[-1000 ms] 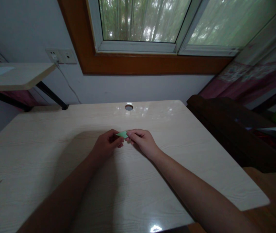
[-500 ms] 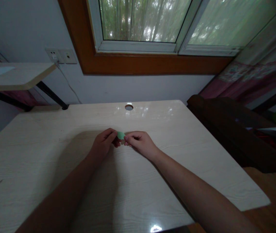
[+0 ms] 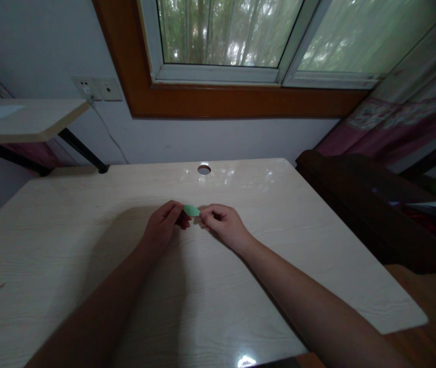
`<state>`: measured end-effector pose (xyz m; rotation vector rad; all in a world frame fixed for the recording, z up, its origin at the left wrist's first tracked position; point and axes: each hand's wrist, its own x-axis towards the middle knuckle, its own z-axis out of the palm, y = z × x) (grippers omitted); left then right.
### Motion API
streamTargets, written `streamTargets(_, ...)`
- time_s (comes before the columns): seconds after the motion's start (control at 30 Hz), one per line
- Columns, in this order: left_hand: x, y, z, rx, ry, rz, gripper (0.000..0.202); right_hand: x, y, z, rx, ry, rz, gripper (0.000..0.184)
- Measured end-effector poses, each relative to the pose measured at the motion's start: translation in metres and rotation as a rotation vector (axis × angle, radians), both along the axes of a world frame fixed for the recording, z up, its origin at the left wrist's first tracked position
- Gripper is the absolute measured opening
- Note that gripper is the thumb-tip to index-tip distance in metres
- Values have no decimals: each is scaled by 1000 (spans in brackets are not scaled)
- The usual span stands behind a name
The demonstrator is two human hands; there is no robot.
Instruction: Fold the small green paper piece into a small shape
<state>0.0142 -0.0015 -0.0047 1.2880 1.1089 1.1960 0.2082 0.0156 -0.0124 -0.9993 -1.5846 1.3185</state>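
Note:
A small green piece of paper [image 3: 191, 210], pointed toward its right end, is stretched between my two hands just above the pale wood-grain desk [image 3: 218, 296]. My left hand [image 3: 167, 217] pinches its left end between thumb and forefinger, the other fingers curled below. At the right tip, my right hand [image 3: 221, 221] pinches it the same way. The fingertips cover both ends, so any folds there are hidden.
A round cable hole [image 3: 204, 169] lies near the desk's back edge. At the left, a raised shelf [image 3: 29, 122] stands on black legs. A white cord [image 3: 106, 130] runs down from the wall socket [image 3: 95, 89]. Dark wooden furniture [image 3: 356, 204] stands along the right side.
My hands have drawn slightly apart, the right one shifting a little rightward. More of the green paper shows between the fingers, with both hands a touch farther from me.

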Motion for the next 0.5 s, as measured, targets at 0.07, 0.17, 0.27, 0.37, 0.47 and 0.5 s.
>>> streamTargets(0.07,0,0,0,-1,-14,12,30,0,-1,0,18,-13,-21,19)
streamTargets(0.17,-1,1,-1,-2,-32,41,28,0,-1,1,63,-38,-68,21)
streamTargets(0.27,-2,2,-2,4,-57,79,26,2,-1,3,203,-116,-159,18)
streamTargets(0.37,-3,4,-2,-3,-98,130,25,3,-2,7,383,-216,-245,14)
streamTargets(0.47,-3,4,0,-62,-112,125,33,5,-5,11,526,-280,-263,15)
streamTargets(0.5,-3,3,1,-84,-107,103,37,5,-6,12,576,-301,-264,16)
